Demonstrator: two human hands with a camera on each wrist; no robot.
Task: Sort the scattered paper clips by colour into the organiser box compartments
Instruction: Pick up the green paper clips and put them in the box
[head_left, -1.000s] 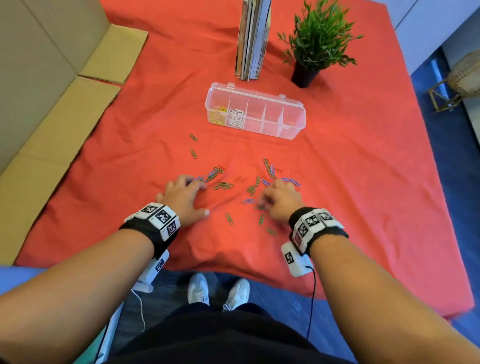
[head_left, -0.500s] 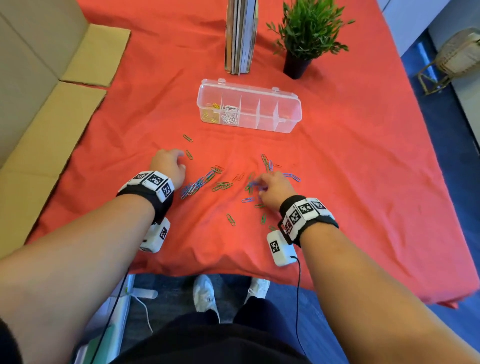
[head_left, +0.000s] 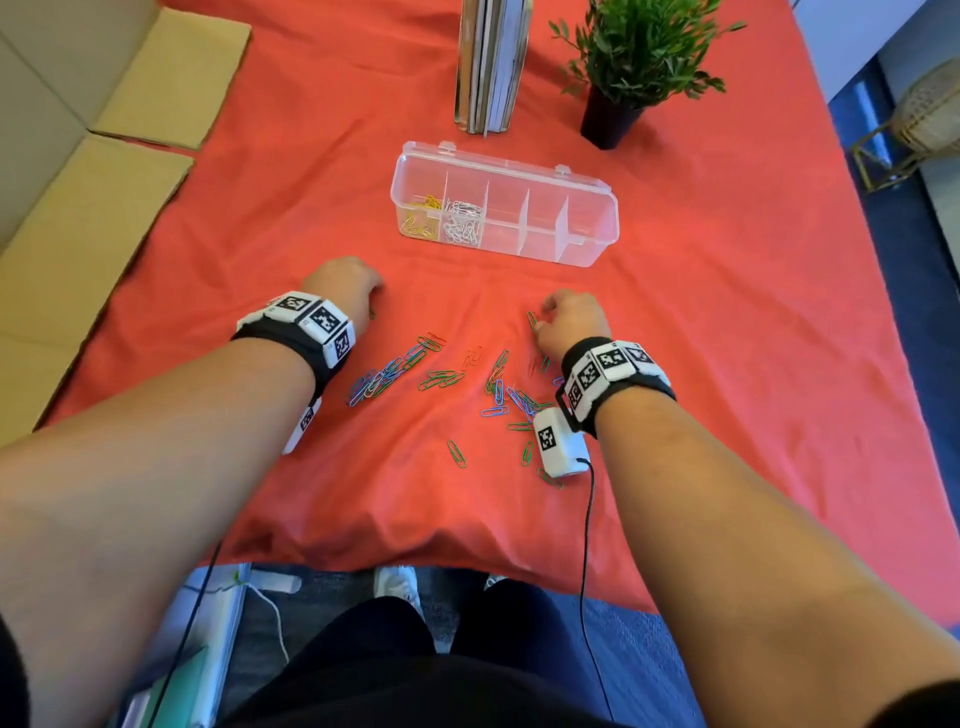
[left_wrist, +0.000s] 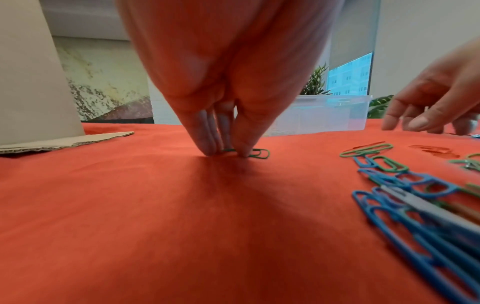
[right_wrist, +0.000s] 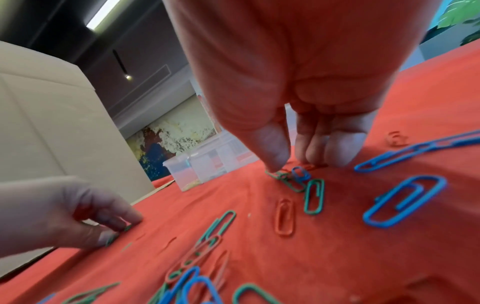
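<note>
Left hand (left_wrist: 228, 82) fingertips pinch green clip (left_wrist: 255, 153) on counter; right hand (right_wrist: 306, 86) pinches green clips (right_wrist: 281, 176), both palm-down.

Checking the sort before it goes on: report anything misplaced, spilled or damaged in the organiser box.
Nothing stands out. The organiser box sits upright and open, with yellow clips in the leftmost compartment and white clips in the next, unmixed as far as can be seen. The other compartments look empty. Green, blue and red clips remain scattered on the cloth.
</note>
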